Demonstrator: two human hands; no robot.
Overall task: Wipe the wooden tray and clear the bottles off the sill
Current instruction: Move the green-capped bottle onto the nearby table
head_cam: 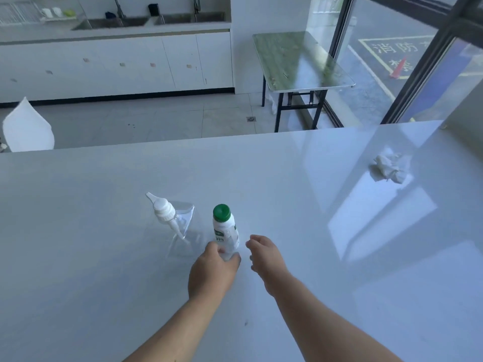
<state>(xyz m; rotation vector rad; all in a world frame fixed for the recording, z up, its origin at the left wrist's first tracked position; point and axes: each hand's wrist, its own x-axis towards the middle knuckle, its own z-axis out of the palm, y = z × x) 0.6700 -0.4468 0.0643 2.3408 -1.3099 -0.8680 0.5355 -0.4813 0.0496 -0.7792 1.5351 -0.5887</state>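
A white bottle with a green cap (pixel 225 227) stands upright on the pale countertop (pixel 287 205). My left hand (pixel 213 273) is wrapped around its base. Just left of it stands a clear pump bottle (pixel 180 228) with a white pump head. My right hand (pixel 266 257) hovers just right of the green-capped bottle, fingers loosely curled, holding nothing. A crumpled white cloth (pixel 390 168) lies on the counter at the far right. No wooden tray is in view.
Beyond the counter's far edge is a tiled floor, a white chair back (pixel 27 128) at left, a glass-topped folding table (pixel 300 58) by the window, and a cabinet run with sinks (pixel 117 22) at the back.
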